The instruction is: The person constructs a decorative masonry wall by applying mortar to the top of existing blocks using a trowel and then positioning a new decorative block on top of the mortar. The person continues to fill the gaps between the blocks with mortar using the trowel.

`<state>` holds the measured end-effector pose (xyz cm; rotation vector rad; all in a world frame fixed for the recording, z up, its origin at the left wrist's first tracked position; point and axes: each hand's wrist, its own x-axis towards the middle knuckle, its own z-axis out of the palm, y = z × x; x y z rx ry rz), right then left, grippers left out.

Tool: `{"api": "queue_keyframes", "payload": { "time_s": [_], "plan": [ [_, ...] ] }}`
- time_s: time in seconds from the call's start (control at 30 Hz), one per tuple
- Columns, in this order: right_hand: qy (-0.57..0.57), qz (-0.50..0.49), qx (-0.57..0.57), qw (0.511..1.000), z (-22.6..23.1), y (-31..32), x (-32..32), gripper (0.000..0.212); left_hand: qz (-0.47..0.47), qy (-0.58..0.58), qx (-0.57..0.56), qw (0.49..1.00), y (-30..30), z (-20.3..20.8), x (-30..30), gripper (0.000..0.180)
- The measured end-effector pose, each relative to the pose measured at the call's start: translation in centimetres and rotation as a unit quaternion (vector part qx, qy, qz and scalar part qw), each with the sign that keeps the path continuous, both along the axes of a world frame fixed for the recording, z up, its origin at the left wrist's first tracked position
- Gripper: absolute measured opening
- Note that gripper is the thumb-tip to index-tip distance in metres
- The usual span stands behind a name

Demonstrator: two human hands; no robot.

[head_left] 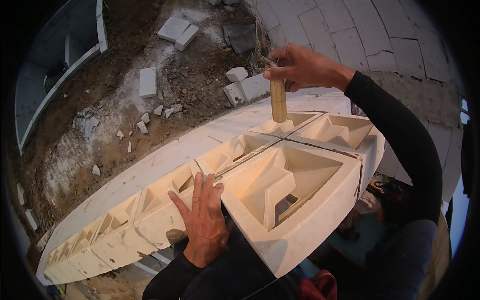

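My right hand (299, 67) grips a wooden-handled tool (278, 100), head unclear from here; my left hand (204, 225), splayed, seemingly braces ventilation blocks (155, 225).

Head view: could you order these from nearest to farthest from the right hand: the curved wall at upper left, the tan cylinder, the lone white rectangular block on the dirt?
1. Tan cylinder: held by the right hand.
2. Lone white block: left of the hand, on the dirt.
3. Curved wall: farther left, at upper left.
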<state>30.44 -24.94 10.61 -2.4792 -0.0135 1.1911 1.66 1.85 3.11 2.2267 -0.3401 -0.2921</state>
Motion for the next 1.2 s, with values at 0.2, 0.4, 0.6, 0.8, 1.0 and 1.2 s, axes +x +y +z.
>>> {"api": "queue_keyframes", "payload": {
  "time_s": [0.2,0.4,0.6,0.8,1.0,1.2],
  "plan": [
    [0.036,0.017,-0.005,0.999,-1.3,-1.1,-1.2,0.04,-0.002,0.003,-0.002,1.0,0.0,0.0,-0.1,0.074],
    [0.006,0.03,0.002,1.0,-0.5,0.1,-0.9,0.04,0.002,-0.001,0.001,1.0,-0.1,-0.2,-0.2,0.074],
    [0.013,0.032,-0.013,0.999,-1.0,-0.2,-0.6,0.04,0.0,-0.003,-0.015,1.0,0.0,-0.4,-0.3,0.075],
    [0.009,0.051,-0.031,0.998,-0.8,0.0,-1.7,0.042,-0.007,-0.021,-0.004,1.0,0.5,-0.4,-0.4,0.08],
    [-0.202,0.031,0.026,0.979,7.8,-0.1,-2.0,0.061,-0.04,-0.077,0.0,0.996,0.6,-1.2,-0.3,0.079],
    [-0.432,-0.092,0.058,0.895,23.5,-0.3,-11.8,0.051,-0.082,-0.204,0.049,0.974,1.5,-4.5,0.1,0.08]
  ]
}}
